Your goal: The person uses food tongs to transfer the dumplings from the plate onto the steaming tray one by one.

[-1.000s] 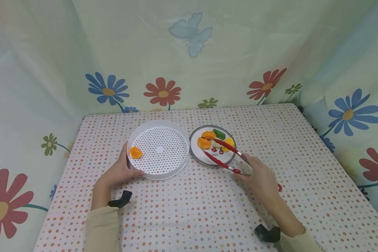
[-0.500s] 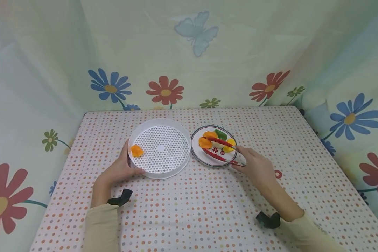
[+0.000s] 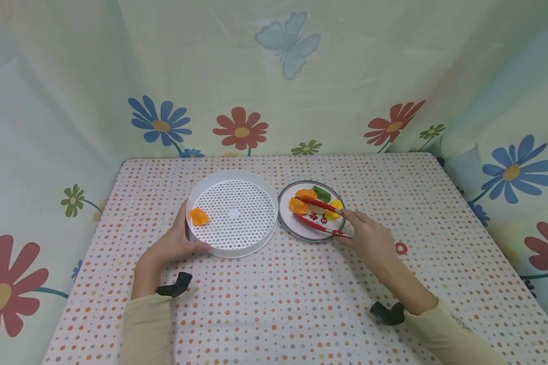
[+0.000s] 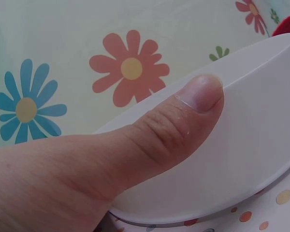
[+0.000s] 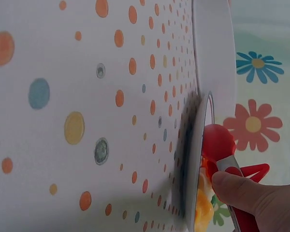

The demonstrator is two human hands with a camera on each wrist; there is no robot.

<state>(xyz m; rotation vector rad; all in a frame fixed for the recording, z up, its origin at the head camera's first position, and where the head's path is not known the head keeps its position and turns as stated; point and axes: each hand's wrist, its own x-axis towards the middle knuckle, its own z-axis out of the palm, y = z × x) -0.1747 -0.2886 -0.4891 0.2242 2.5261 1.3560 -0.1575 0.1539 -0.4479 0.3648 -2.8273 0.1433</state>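
My left hand (image 3: 175, 243) holds the left side of a round white sieve (image 3: 267, 241). In the left wrist view its thumb lies along the outer wall. One orange piece (image 3: 199, 217) rests inside the sieve near the left edge. My right hand (image 3: 374, 243) grips red-tipped tongs (image 3: 317, 224) over a white plate (image 3: 294, 227), their arms spread apart. On the plate are two orange pieces (image 3: 299, 206), a green piece (image 3: 321, 194) and a yellow piece (image 3: 334, 210). The upper tong tip overlaps the nearer orange piece; whether it touches cannot be told.
A dotted cloth covers the table (image 3: 265, 314); flowered curtains (image 3: 201, 66) stand along its back and sides. Sieve and plate sit side by side. A red ring (image 3: 401, 248) shows just right of my right hand, seemingly at the tongs' rear end.
My right hand has carried the tongs slightly up and left, so the upper tip now lies over the nearer orange piece. My left hand still holds the sieve. The head view has shifted slightly.
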